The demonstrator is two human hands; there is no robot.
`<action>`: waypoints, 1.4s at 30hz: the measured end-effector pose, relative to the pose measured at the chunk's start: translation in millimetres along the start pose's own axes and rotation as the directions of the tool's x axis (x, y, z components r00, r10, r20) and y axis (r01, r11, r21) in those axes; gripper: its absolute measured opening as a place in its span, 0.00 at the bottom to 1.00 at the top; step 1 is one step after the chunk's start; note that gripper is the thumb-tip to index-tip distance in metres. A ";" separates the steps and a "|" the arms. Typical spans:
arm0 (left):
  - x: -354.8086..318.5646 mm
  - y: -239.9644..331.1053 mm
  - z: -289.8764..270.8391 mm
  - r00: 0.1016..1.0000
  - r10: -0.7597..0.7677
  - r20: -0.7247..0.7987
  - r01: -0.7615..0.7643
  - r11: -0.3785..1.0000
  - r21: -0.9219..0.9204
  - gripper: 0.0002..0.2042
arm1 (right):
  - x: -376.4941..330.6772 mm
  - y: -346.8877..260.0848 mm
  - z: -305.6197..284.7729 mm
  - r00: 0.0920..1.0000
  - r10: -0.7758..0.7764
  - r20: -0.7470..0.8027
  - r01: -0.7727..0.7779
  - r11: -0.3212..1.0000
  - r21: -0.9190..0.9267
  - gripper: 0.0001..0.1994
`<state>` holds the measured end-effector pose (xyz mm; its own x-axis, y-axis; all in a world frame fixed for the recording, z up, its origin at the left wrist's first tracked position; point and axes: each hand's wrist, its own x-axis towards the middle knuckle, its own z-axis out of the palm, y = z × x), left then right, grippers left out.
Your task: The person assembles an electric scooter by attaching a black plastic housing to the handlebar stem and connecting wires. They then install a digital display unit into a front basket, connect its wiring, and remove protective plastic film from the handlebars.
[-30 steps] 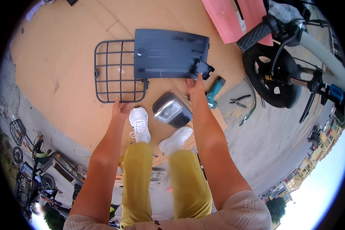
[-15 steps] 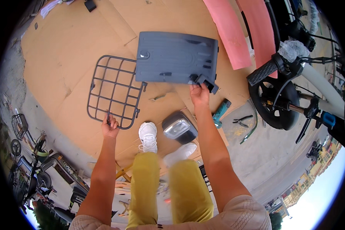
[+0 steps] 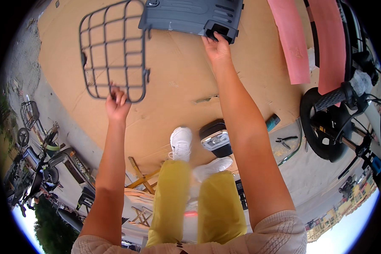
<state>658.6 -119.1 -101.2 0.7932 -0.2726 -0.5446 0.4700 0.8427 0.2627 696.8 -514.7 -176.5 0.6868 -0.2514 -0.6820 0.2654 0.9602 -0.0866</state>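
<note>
Head view: the right hand (image 3: pixel 217 47) pinches the dark plastic panel (image 3: pixel 190 16) at its black corner block. The left hand (image 3: pixel 117 103), fingers loosely curled, touches the wire grid (image 3: pixel 114 51) at its lower edge.

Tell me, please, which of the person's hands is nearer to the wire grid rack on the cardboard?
Left. The left hand touches the lower edge of the wire grid rack. The right hand is off to the rack's right, at the dark grey plastic panel.

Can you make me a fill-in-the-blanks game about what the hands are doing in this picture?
1. The left hand touches the dark wire ____ panel.
2. The right hand grips the dark grey ____ panel.
3. Both panels lie on brown ____.

Missing words: grid; plastic; cardboard
</note>
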 end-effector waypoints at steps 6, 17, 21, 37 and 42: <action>166.3 -64.3 75.3 0.988 0.009 -0.156 -0.002 0.999 0.046 0.17 | 34.1 40.9 0.5 0.985 0.105 -0.138 -0.138 0.957 -0.256 0.18; 39.0 -196.5 20.0 0.868 -0.424 -0.256 0.429 0.384 0.818 0.33 | -126.0 -78.5 -42.5 0.993 0.112 0.025 0.002 0.204 -0.979 0.21; -75.1 -269.3 -21.1 0.750 -0.626 -0.215 0.012 -0.312 0.950 0.50 | -241.7 -132.9 -187.2 0.966 -0.137 -0.222 -0.240 -0.141 -0.960 0.14; -101.9 -292.3 -30.5 0.708 -0.581 -0.402 0.114 -0.467 0.877 0.58 | -411.8 -76.9 -372.6 0.737 0.001 -0.676 -0.447 0.751 -0.486 0.20; -139.3 -242.6 15.7 0.643 -0.648 -0.409 0.382 -0.192 0.904 0.47 | -470.3 -84.7 -305.1 0.837 0.100 -0.538 -0.277 0.925 -0.260 0.12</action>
<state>440.2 -292.9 -76.6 0.0471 -0.5310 -0.8461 0.5629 -0.6856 0.4616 144.8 -440.7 -70.0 0.2373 -0.0492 -0.9702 -0.1210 0.9894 -0.0797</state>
